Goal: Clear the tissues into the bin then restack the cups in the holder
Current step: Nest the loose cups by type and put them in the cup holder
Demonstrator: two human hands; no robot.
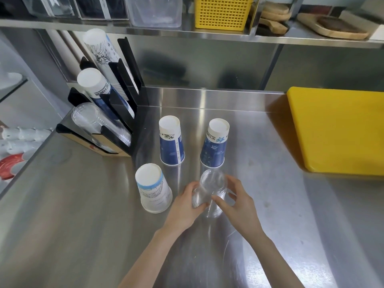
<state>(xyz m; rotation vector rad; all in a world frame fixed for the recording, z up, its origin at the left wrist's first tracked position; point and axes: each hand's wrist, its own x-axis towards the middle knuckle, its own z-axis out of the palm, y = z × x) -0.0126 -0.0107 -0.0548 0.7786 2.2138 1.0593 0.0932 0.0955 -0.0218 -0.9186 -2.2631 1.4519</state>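
No tissues lie anywhere on the brushed steel bench (259,183), and no bin is in view, so I judge the tissue part finished and the cup part barely begun. Both my hands are on the clear, ribbed plastic cup (211,193), which stands upside down near the front of the bench: my left hand (188,206) wraps its left side with fingers curled round the wall, and my right hand (236,201) pinches its right side between thumb and fingertips. It may be two clear cups nested; I cannot tell.

Three paper cups wait upside down on the bench. The white paper cup with a pale blue band and line drawing (153,191) stands just beside my left hand. Behind it are the dark blue paper cup with a white top band (171,142) and a second dark blue paper cup with a light blue emblem (215,143), apart from each other. None is stacked yet.

The black slotted cup holder (126,96) at the back left already carries stacks lying tilted: clear cups in the nearest slot, blue ones in the middle, white printed ones behind.

The blue cups carry printed characters on their white bands, too small to read; a barcode-like strip runs down the left one. A thick yellow plastic board (336,132) lies at the right.
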